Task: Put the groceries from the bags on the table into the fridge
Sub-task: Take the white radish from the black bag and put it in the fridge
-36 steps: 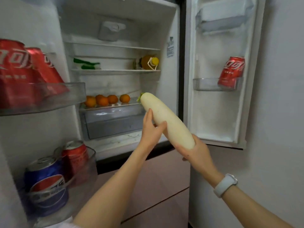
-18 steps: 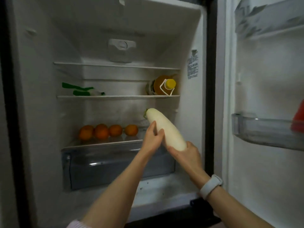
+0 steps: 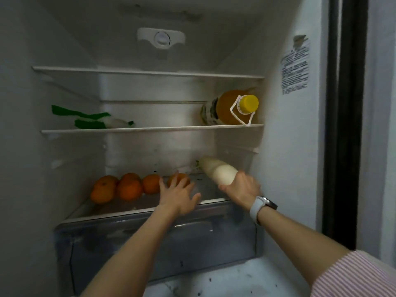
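Hands first: the right hand (image 3: 242,187) grips the butt of the long, smooth white radish (image 3: 218,171), now carried from the doorway to the glass shelf (image 3: 137,207) over the clear plastic crisper drawer (image 3: 150,243); contact with the shelf is unclear. The left hand (image 3: 177,194) has let go, fingers spread, beside four dimpled round oranges (image 3: 128,186). Placement looks nearly complete.

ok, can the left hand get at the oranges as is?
Probably yes. The left hand is open, empty, and already over the rightmost of the oranges; nothing sits between them. The right hand holds the radish off to the side.
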`<state>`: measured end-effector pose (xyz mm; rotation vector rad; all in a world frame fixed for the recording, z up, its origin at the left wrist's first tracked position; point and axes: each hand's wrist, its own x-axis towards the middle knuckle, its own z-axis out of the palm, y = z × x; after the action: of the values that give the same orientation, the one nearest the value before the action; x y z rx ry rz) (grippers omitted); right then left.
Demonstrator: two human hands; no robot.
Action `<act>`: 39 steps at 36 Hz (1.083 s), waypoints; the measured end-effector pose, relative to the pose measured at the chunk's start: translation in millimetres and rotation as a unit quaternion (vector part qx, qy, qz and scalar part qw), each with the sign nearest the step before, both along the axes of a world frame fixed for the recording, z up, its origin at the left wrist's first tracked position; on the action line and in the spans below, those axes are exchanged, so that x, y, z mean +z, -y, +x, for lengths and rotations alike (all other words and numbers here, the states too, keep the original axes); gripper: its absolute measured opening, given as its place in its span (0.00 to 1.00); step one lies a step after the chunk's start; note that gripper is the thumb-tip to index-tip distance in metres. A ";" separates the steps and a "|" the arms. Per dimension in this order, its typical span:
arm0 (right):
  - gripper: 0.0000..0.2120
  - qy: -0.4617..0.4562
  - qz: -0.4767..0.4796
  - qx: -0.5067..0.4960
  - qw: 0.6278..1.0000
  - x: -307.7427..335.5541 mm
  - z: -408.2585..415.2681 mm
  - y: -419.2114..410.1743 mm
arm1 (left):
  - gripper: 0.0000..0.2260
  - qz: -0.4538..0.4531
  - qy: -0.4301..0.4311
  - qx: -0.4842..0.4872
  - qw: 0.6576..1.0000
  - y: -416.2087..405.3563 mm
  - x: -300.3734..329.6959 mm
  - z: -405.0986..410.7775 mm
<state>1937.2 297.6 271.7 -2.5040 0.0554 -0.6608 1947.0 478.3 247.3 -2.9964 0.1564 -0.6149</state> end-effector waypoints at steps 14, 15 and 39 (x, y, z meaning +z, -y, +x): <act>0.29 0.040 -0.146 -0.053 0.987 -22.9 55.3 -0.8 | 0.20 -0.009 0.027 -0.016 0.999 -16.6 7.4 36.4; 0.29 0.043 -0.161 -0.057 0.984 -23.3 57.0 -0.9 | 0.20 -0.016 0.029 -0.018 0.999 -17.3 9.0 38.0; 0.22 0.164 -0.203 0.127 0.957 -40.5 27.0 -33.9 | 0.18 0.092 0.105 -0.014 0.990 -67.0 13.9 -39.9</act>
<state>1964.2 331.4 231.2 -2.6727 -0.5680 -1.0521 1907.2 545.3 261.2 -2.7350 0.2294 -0.8632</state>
